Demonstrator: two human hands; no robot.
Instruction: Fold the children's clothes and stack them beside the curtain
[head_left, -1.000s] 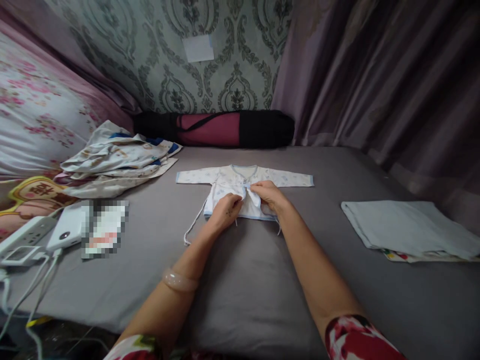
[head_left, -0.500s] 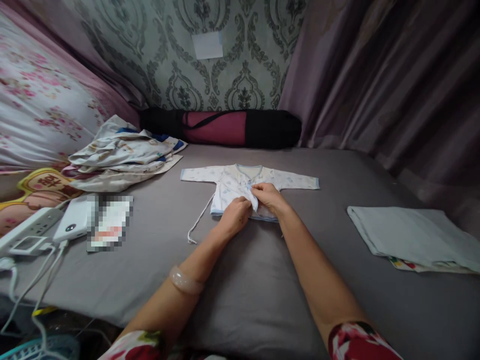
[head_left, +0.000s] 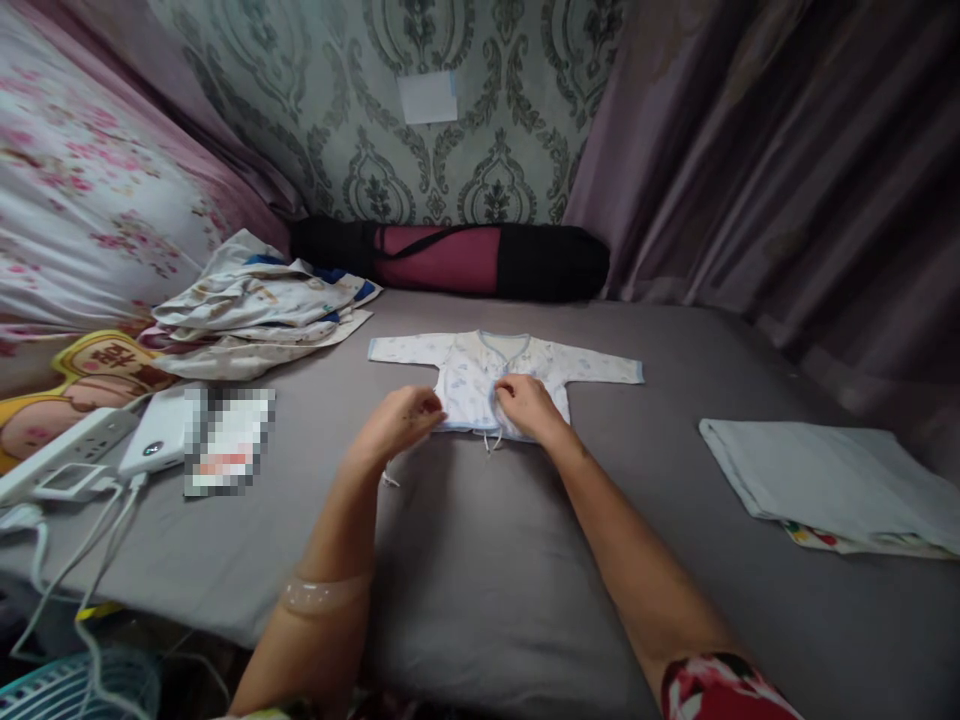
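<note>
Since the earlier frame, the left hand (head_left: 397,420) had withdrawn from the centre front of the baby shirt (head_left: 504,370) to its left hem edge, and the front panel now lay flat. Laid sleeves-out on the grey bed (head_left: 480,560), the shirt sat between a pile of clothes (head_left: 262,310) and a folded cloth (head_left: 825,470). The right hand (head_left: 525,405) pressed the centre hem with a narrow grip, fingers on the fabric near the ties; whether the left grip held anything could not be determined.

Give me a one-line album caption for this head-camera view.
Both hands, left hand and right hand, rest on a small white baby shirt spread on a grey bed.
</note>
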